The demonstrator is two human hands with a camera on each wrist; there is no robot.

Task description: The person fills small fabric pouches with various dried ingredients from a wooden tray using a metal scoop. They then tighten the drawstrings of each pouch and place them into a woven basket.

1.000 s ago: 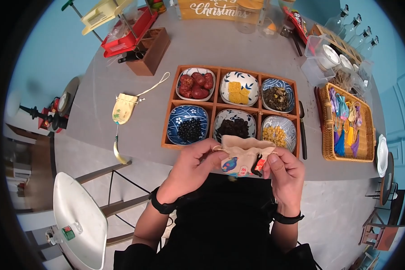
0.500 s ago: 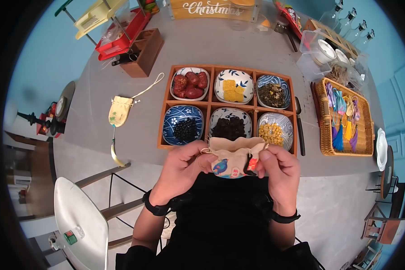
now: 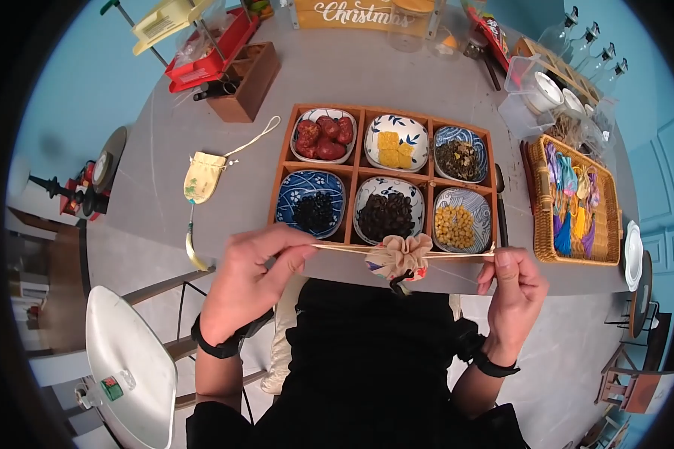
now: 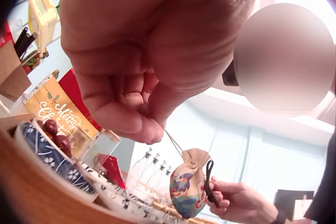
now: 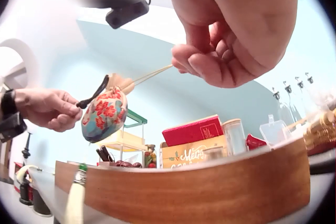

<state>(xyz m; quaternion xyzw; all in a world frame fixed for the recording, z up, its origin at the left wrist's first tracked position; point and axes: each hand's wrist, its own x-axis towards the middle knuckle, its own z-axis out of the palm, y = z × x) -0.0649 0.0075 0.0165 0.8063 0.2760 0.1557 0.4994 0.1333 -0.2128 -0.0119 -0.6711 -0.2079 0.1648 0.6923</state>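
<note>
A small beige drawstring pouch with printed flowers and a bird hangs between my hands, its ruffled mouth gathered tight. My left hand pinches the drawstring on one side, thumb against forefinger. On the other side my right hand grips the opposite end of the cord, pulled nearly straight. A black cord loop dangles at the pouch's neck. Below the pouch in the right wrist view shows a cream tassel with a green bead. What the pouch contains is hidden.
Just beyond the pouch lies a divided wooden tray with bowls of red dates, yellow squares, dried leaves, beans and yellow kernels. A second pouch lies left. A black spoon and a wicker basket of tassels lie right.
Both hands have moved from the pouch's open rim out to the two ends of its drawstring. They have spread apart, and the mouth has drawn closed into ruffles.
</note>
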